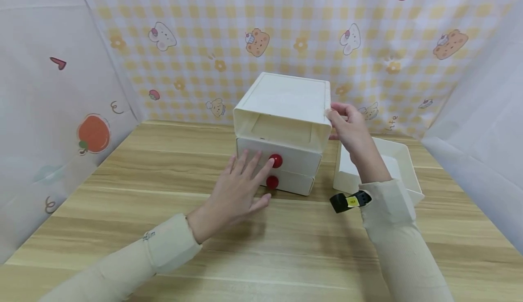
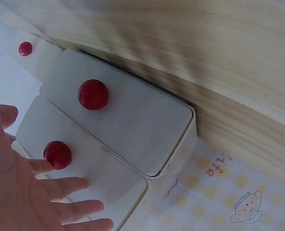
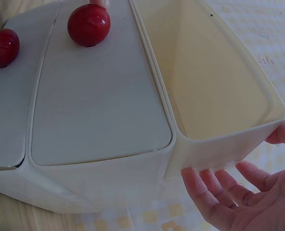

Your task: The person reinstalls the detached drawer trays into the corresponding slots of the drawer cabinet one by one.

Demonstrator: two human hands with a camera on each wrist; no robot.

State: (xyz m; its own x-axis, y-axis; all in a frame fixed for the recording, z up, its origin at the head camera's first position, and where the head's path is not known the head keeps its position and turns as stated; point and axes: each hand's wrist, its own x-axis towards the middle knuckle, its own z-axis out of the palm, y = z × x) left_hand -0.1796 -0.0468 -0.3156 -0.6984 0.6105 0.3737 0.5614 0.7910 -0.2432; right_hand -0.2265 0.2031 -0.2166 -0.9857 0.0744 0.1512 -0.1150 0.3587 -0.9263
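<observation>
A white drawer cabinet (image 1: 286, 95) stands on the table with three stacked levels. The top compartment (image 3: 214, 67) is an empty opening, and the two drawers below are in place, each with a round red knob. My left hand (image 1: 234, 190) is spread in front of the drawer fronts, its fingers straight, one fingertip at the middle drawer's knob (image 2: 57, 155). The lower knob (image 2: 93, 95) shows just below that hand. My right hand (image 1: 349, 127) holds the top compartment's right side, thumb at its upper edge and fingertips (image 3: 193, 180) against the side wall.
A loose white drawer (image 1: 402, 168) lies on the table right of the cabinet, partly behind my right forearm; its red knob (image 2: 25, 48) shows in the left wrist view. A black strap (image 1: 350, 201) sits at my right cuff. Behind hangs a yellow checked cloth (image 1: 286, 20).
</observation>
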